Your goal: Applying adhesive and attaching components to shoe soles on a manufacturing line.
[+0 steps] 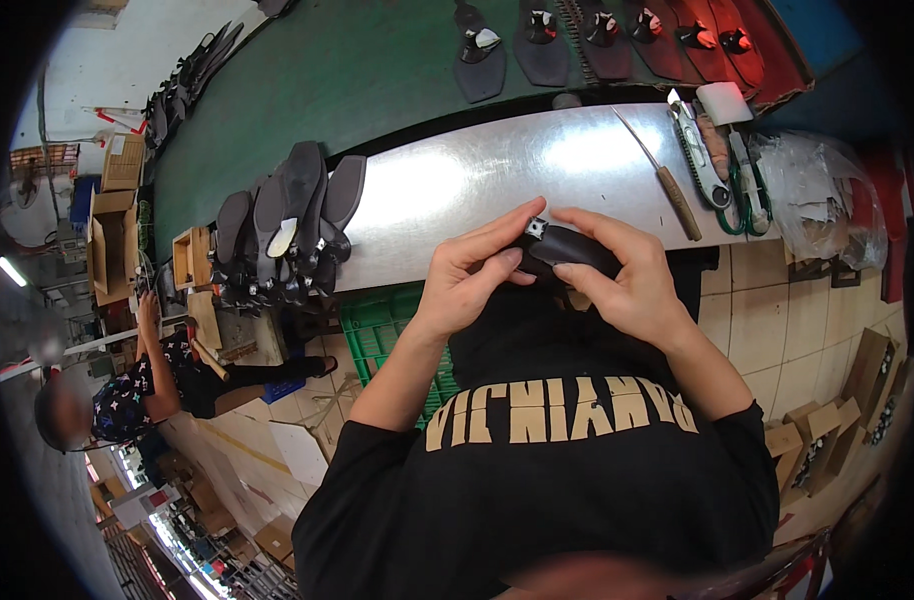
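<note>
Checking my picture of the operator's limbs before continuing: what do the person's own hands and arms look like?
Both the left hand and right hand are ungloved, with no watch or bracelet visible. The forearms are bare up to the loose, plain black left sleeve and right sleeve, both short, belonging to a black top.

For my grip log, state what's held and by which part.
A black shoe part, held by the left hand near the shiny fitting and the right hand toward the other end.
</note>
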`<state>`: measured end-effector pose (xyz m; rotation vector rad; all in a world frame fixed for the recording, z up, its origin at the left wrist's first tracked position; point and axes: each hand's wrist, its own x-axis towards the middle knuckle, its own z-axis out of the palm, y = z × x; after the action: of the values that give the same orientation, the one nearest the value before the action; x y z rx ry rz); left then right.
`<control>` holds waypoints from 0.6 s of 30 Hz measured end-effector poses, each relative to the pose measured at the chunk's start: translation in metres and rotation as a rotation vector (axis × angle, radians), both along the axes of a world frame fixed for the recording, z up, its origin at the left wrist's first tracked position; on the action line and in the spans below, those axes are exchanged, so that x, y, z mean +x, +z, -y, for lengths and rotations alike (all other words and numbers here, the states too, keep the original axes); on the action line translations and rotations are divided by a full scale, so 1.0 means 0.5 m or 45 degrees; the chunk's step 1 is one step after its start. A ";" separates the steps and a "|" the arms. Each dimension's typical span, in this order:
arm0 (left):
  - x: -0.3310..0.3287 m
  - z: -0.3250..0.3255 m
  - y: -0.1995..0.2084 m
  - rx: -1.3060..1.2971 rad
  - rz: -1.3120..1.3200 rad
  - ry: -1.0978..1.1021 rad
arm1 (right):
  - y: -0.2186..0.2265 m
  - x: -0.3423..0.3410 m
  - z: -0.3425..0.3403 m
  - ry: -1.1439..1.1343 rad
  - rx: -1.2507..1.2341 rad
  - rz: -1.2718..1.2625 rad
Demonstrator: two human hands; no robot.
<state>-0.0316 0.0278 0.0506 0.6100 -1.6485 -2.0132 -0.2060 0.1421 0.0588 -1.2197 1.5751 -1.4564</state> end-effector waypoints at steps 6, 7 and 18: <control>-0.010 -0.014 -0.004 0.138 0.086 0.084 | 0.001 -0.012 -0.003 0.114 -0.055 -0.416; -0.011 -0.016 -0.005 0.141 0.089 0.081 | 0.000 -0.013 -0.003 0.111 -0.051 -0.413; -0.024 -0.006 -0.019 0.235 0.131 0.174 | -0.012 -0.025 -0.006 0.261 0.061 -0.358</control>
<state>-0.0436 0.0307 0.0411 0.8812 -1.4431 -2.0777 -0.2185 0.1450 0.0527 -1.5609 1.5991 -1.1499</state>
